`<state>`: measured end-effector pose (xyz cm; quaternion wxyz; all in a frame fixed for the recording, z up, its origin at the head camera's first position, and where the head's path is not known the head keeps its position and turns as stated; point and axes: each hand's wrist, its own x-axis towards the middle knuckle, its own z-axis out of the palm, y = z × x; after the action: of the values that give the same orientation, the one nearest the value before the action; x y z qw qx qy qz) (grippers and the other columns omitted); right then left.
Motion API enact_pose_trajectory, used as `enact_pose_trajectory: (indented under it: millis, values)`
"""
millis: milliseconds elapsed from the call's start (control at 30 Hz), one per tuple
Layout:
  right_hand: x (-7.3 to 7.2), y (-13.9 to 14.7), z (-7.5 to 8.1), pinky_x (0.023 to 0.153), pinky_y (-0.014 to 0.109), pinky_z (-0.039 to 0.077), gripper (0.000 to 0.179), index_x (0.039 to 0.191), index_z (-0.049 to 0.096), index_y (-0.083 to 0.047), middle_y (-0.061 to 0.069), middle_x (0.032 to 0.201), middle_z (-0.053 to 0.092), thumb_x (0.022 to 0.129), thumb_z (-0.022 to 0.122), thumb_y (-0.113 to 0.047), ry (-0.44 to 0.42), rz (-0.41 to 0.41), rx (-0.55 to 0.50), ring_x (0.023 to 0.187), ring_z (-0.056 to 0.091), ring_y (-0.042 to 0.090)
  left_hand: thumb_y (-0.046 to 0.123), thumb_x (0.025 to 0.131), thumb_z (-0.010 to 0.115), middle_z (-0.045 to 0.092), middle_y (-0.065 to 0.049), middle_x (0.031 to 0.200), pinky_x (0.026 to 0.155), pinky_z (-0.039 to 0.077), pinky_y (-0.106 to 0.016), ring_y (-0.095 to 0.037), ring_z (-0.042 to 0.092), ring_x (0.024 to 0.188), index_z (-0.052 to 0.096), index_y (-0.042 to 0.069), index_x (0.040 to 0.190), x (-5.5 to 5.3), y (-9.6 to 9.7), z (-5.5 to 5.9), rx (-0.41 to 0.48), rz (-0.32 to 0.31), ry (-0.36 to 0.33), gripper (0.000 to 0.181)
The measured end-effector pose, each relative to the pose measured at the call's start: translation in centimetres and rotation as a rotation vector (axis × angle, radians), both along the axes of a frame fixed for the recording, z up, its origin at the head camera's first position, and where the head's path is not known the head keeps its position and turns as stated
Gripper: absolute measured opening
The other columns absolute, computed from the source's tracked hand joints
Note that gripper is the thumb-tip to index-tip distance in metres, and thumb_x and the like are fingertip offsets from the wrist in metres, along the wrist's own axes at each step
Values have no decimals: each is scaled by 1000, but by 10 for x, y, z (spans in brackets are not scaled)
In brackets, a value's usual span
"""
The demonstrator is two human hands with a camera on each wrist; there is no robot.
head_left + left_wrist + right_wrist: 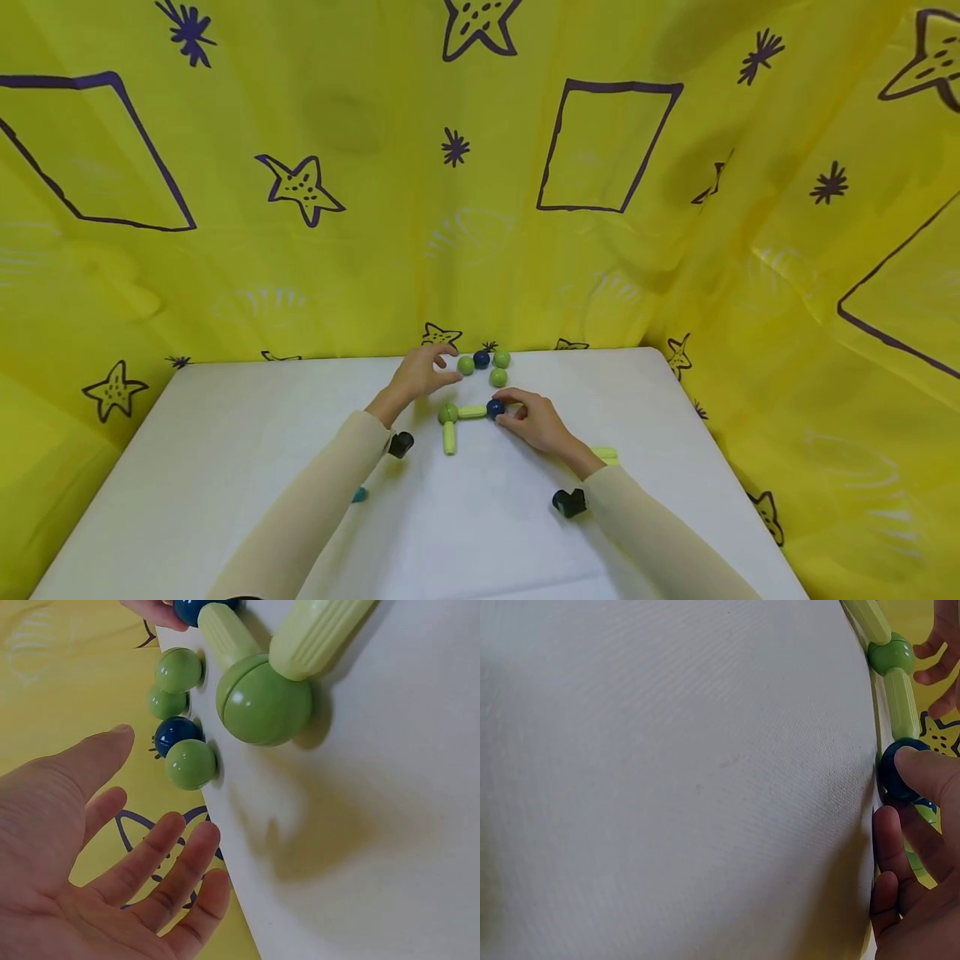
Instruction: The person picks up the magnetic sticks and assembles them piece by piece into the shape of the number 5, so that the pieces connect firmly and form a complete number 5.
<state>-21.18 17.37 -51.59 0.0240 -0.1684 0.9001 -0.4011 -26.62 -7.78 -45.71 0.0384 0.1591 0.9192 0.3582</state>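
My right hand (538,423) pinches a dark blue ball (495,408) between thumb and fingers. That ball sits on the end of a pale yellow-green rod (472,412), whose other end joins a green ball (447,414). From the green ball a second pale rod (449,440) points toward me, so the joined pieces make a corner. My left hand (120,855) holds nothing; its fingers are spread, to the left of the loose balls. Those are a loose blue ball (178,737) and several green balls (190,764), lying close together by the table's far edge.
More pale rods (606,455) lie partly behind my right wrist. A small teal piece (359,495) shows beside my left sleeve. Black wrist cameras (569,502) hang at both wrists. Behind the white table (480,517) rises a yellow patterned curtain (375,275), continuing along the sides.
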Motion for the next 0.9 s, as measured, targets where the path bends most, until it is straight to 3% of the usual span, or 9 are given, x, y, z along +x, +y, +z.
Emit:
enact_pose_trajectory:
  millis: [400, 633, 900]
  values:
    - [1, -1, 2, 68, 25, 46, 34, 126, 70, -14, 2, 118, 72, 93, 77, -14, -12, -8, 6, 74, 55, 11, 26, 94, 76, 67, -18, 126, 93, 52, -50, -35, 63, 112, 66, 11, 130, -15, 19, -9, -43, 66, -80, 40]
    - [1, 0, 2, 66, 25, 46, 34, 126, 71, -15, 2, 113, 71, 92, 78, -13, -5, -11, 0, 73, 55, 11, 21, 95, 76, 65, -18, 132, 99, 49, -51, -35, 61, 120, 66, 9, 131, -18, 27, -16, -25, 75, -78, 39]
    - [0, -1, 1, 67, 24, 46, 35, 126, 71, -16, 0, 113, 71, 92, 78, -13, -29, -21, 3, 73, 56, 11, 20, 95, 75, 66, -15, 128, 99, 48, -49, -32, 61, 116, 66, 10, 132, -19, 31, -22, -15, 121, -78, 39]
